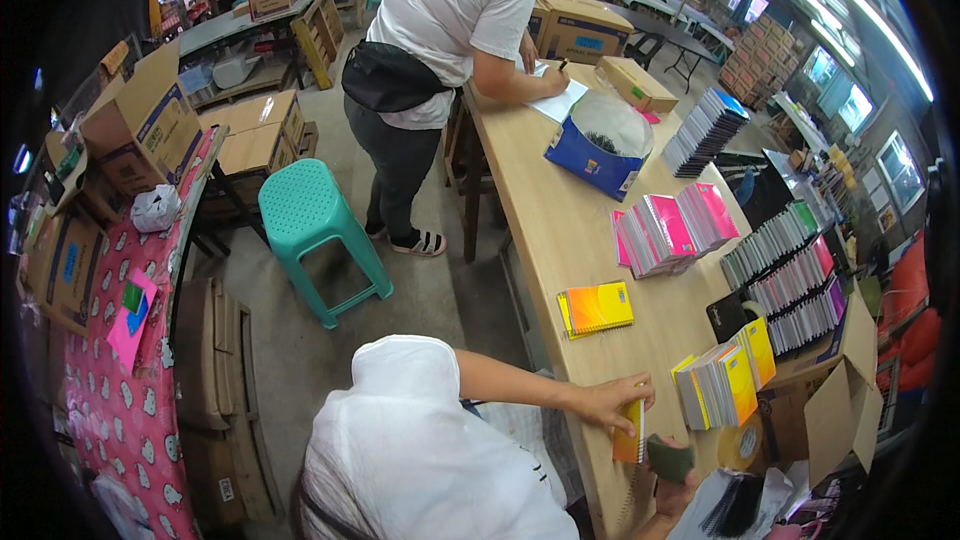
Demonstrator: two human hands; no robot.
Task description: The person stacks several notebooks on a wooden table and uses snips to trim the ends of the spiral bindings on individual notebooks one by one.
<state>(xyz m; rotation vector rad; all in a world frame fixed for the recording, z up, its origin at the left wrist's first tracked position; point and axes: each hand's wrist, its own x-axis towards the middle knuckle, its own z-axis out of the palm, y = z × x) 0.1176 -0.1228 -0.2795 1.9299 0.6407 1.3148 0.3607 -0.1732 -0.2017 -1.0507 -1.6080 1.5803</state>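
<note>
My left hand (615, 403) is closed round the upper part of a small yellow-orange spiral notebook (628, 443), close to the near edge of the wooden table (530, 200). Beside it, my right hand (678, 490) grips a dark green block-like piece (670, 459) whose exact kind I cannot make out. A wire coil (630, 496) shows below the notebook. Just past my hands stand stacked yellow notebooks (718, 390), with their page edges showing. Farther up the table lies a small pile of yellow spiral notebooks (597, 308).
Pink notebooks (672, 230), a blue box (596, 155) and a dark stack (706, 132) stand farther along the table. A co-worker (440, 30) writes at its far end. A teal stool (318, 230) stands left. An open carton (845, 390) sits right.
</note>
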